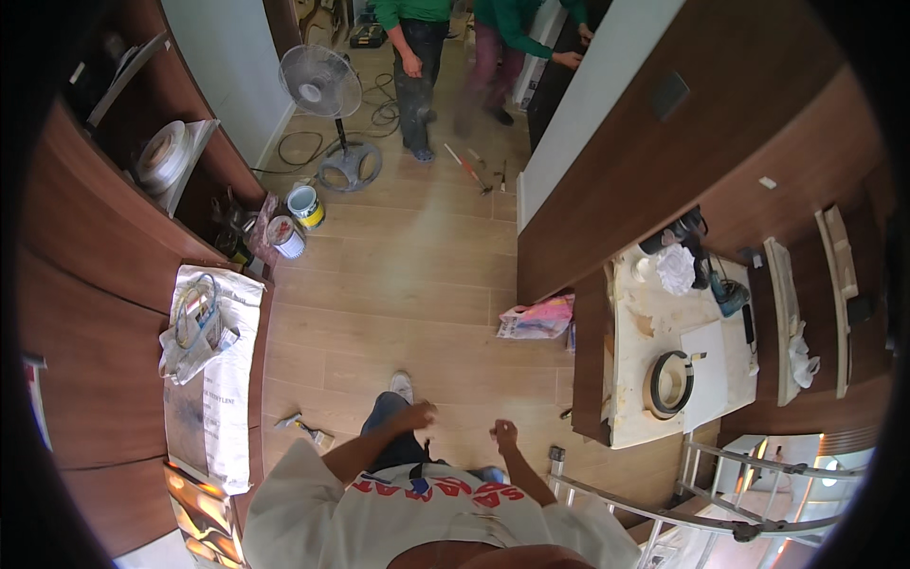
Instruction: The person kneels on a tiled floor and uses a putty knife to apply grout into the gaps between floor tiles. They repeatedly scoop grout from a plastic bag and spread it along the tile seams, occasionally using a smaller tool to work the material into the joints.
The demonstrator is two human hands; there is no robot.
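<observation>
My left hand (pixel 414 416) hangs in front of my body over the floor, beside my jeans leg. Its fingers are small and smeared, so I cannot make out their pose or anything in them. My right hand (pixel 505 433) is held a little to the right, fingers curled in, with no object showing in it. A gap of wooden floor (pixel 464 394) lies between the two hands. Nearest on the left is a hammer (pixel 300 426) on the floor with a brush (pixel 323 439) beside it. To my right stands an aluminium ladder (pixel 616 507).
A worktop (pixel 621 422) at right holds a tape roll (pixel 669 384) and a drill (pixel 728 292). Ahead stand a fan (pixel 341 142), paint cans (pixel 305 206) and two people in green tops (pixel 424 10). Another hammer (pixel 485 190) and cables (pixel 299 152) lie on the floor.
</observation>
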